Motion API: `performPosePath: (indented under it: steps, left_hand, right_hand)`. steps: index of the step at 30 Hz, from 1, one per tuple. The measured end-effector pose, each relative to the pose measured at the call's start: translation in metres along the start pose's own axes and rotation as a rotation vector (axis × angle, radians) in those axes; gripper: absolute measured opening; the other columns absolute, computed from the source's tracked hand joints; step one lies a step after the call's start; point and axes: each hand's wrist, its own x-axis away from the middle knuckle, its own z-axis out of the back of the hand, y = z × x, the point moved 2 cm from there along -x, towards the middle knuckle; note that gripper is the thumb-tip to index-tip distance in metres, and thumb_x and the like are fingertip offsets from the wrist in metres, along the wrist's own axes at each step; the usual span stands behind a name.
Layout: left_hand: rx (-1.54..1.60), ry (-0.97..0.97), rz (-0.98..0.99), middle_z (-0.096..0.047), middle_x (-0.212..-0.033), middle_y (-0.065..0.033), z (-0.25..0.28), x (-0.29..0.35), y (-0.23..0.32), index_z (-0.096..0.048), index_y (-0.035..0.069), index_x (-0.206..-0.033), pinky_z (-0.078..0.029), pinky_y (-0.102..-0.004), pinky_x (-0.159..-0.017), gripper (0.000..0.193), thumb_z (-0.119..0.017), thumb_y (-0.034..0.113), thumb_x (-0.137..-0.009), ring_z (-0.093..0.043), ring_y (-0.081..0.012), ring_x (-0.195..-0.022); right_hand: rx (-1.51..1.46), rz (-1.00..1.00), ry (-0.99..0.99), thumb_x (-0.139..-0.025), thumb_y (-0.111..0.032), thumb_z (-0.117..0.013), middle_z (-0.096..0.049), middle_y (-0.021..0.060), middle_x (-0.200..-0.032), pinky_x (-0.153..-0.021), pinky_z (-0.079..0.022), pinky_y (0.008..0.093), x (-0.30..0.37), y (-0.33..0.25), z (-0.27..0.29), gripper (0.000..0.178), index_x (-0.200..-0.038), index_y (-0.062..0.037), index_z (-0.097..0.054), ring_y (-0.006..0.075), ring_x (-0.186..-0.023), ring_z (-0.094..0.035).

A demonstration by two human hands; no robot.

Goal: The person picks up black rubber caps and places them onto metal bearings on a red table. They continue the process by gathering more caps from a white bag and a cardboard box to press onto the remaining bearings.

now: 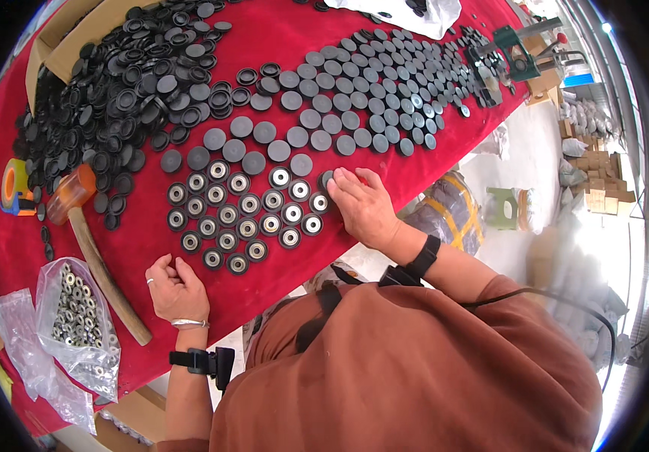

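Note:
My right hand (364, 209) lies palm down on the red cloth, its fingers bent and the tips on a black round cap (325, 180), partly hidden under them. Left of it stands a cluster of black round caps, each with a silver ball bearing (249, 204) seated in its middle. Nearer to me, my left hand (178, 291) rests at the cloth's front edge with its fingers curled in. Whatever these fingers hold, if anything, is hidden. Flat grey-black caps (321, 141) lie in a spread just beyond the bearings.
A mallet (99, 264) with an orange head lies on the left, near a tape dispenser (16, 188). Closer in sits a clear bag of bearings (80, 316). A big heap of black caps (125, 98) fills the far left. A green press (515, 54) stands far right.

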Motion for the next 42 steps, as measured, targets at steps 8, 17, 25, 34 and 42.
performPosePath:
  steps: [8, 17, 25, 34, 42]
  left_hand:
    - [0.018, -0.043, 0.071, -0.051, -0.071, -0.0018, 0.006, -0.002, 0.001, -0.059, 0.004, -0.093, -0.041, -0.025, -0.05, 0.013, -0.061, 0.012, -0.082, -0.046, -0.0109, -0.053]
    - [0.176, -0.064, 0.156, -0.052, -0.075, -0.0052, 0.011, -0.011, 0.002, -0.059, 0.005, -0.09, -0.043, -0.0261, -0.05, 0.013, -0.063, 0.009, -0.079, -0.052, -0.0156, -0.057]
    - [-0.037, -0.147, -0.297, -0.052, -0.11, -0.0194, -0.016, -0.113, 0.059, -0.052, 0.0, -0.116, -0.044, -0.0391, -0.087, 0.049, -0.067, 0.025, -0.076, -0.052, -0.0345, -0.101]
    - [-0.227, -0.634, -0.15, -0.05, -0.116, -0.0181, -0.04, -0.152, 0.093, -0.052, 0.001, -0.119, -0.046, -0.0386, -0.086, 0.067, -0.076, 0.033, -0.065, -0.055, -0.0331, -0.102]
    - [-0.056, -0.62, -0.129, -0.05, -0.114, -0.016, -0.072, -0.137, 0.13, -0.056, 0.003, -0.115, -0.047, -0.0389, -0.083, 0.052, -0.074, 0.018, -0.069, -0.056, -0.0337, -0.099]
  right_hand:
    - [0.087, 0.233, -0.165, -0.071, -0.017, -0.051, -0.054, 0.0322, -0.106, -0.099, -0.03, 0.0512, -0.011, 0.002, 0.008, 0.047, -0.104, 0.0146, -0.054, 0.039, -0.103, -0.054]
    - [0.06, 0.018, -0.104, -0.074, -0.019, -0.057, -0.06, 0.0123, -0.1, -0.092, -0.033, 0.0463, -0.03, 0.004, 0.018, 0.033, -0.103, -0.0011, -0.058, 0.0283, -0.1, -0.056]
    - [-0.119, 0.26, -0.002, -0.08, -0.032, -0.062, -0.041, 0.01, -0.133, -0.096, -0.03, 0.0482, -0.104, -0.005, 0.003, 0.051, -0.125, -0.014, -0.045, 0.0244, -0.125, -0.037]
    - [-0.133, 0.379, -0.152, -0.091, -0.04, -0.044, -0.034, 0.0065, -0.141, -0.098, -0.023, 0.0588, -0.123, 0.025, -0.031, 0.045, -0.133, -0.024, -0.041, 0.0243, -0.13, -0.03]
    - [-0.201, 0.346, -0.126, -0.09, -0.038, -0.047, -0.037, 0.0069, -0.139, -0.098, -0.023, 0.0584, -0.117, 0.06, -0.026, 0.046, -0.132, -0.0224, -0.041, 0.0249, -0.128, -0.035]
